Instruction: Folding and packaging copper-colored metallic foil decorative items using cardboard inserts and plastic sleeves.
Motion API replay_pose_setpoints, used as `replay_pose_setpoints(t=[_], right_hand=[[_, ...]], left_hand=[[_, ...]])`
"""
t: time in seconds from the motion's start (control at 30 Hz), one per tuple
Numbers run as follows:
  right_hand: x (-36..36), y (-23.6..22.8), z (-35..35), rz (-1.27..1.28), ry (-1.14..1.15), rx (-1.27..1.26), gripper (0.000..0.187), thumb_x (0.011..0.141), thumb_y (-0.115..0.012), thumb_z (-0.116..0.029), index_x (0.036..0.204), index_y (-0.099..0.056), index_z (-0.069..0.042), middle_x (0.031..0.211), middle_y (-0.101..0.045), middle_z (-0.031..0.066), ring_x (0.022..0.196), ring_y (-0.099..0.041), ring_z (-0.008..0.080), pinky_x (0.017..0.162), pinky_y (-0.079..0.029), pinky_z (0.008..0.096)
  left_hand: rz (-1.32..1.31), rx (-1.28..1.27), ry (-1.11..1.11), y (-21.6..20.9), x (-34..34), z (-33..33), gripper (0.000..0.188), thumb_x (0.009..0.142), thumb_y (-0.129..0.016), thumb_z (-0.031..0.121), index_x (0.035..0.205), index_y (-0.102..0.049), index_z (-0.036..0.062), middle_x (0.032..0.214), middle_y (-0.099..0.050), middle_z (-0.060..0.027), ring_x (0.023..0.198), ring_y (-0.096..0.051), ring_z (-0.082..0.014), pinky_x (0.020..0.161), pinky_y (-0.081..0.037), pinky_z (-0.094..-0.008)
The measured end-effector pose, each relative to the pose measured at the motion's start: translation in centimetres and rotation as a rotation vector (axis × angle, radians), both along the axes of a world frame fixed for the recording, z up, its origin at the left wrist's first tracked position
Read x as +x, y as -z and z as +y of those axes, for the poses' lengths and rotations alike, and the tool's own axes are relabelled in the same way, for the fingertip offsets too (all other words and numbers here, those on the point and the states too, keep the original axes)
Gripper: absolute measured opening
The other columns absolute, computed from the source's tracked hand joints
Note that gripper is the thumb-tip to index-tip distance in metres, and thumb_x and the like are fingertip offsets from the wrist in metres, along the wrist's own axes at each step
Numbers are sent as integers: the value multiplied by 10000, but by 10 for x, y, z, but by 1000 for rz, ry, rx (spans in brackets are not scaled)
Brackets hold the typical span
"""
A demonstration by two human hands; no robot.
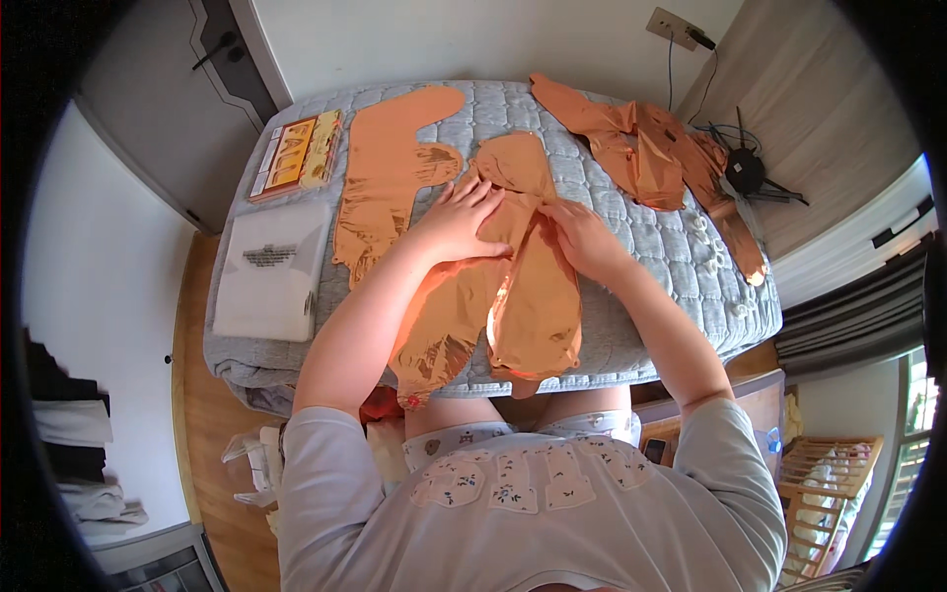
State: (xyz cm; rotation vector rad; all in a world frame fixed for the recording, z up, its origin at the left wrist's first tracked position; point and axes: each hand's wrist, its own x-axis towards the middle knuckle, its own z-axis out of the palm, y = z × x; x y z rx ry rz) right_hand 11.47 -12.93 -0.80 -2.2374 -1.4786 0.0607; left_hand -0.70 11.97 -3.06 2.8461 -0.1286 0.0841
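A flat, uninflated copper-orange foil balloon (538, 316) lies in front of me, reaching over the near edge of the bed, with a fold running down its middle. My left hand (460, 223) rests on its upper part, fingers spread and pressing the foil down. At the balloon's right side, the fingers of my right hand (584, 240) are pinched on the foil edge beside the fold. Another flat foil balloon (383, 168) is spread out to the left. More crumpled orange foil balloons (651, 148) lie at the far right.
The bed has a grey quilted cover (617, 306). On its left are a printed yellow and red box (298, 153) and a white plastic-wrapped pack (271, 281). A black router (746, 171) with cables sits at the right edge. A wooden crib-like rack (829, 474) stands at lower right.
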Motion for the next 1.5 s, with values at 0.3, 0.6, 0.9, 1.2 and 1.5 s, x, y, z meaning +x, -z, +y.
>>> replay_pose_setpoints(t=[0.3,0.6,0.9,1.2,1.5], right_hand=[[5,10,3,-101,102,15,494,972,-585,-203,1434,-500,-49,1440,-547,179,1401,-438,367,1156,-372,452],[-15,1,13,-57,172,-141,689,996,-602,-444,1543,-399,-79,1525,-488,191,1463,-368,372,1206,-284,489],[-11,14,14,-61,211,-142,891,954,-558,-656,1620,-259,-143,1610,-384,168,1517,-282,380,1241,-175,566],[-27,17,19,-135,286,-136,927,945,-557,-671,1638,-205,-167,1617,-372,174,1527,-274,348,1242,-147,585],[-28,24,14,-183,301,-128,939,944,-492,-718,1631,-222,-138,1647,-317,163,1524,-273,344,1252,-146,562]], left_hand=[[51,21,-21,-6,-1,-3,1046,827,-671,702,1612,-308,115,1680,-240,-184,1580,-146,-317,1280,-116,-498],[51,35,-9,-5,-1,-2,1054,832,-651,719,1613,-297,106,1687,-230,-167,1581,-148,-310,1281,-114,-491],[31,91,-31,-1,6,-4,986,862,-628,699,1606,-327,127,1692,-227,-149,1581,-156,-295,1281,-130,-474],[-6,86,-20,3,7,3,949,860,-683,617,1594,-347,119,1683,-258,-148,1570,-199,-303,1276,-154,-477],[-24,-215,7,-6,8,5,853,926,-695,480,1591,-340,80,1677,-267,-167,1562,-227,-310,1261,-204,-436]])
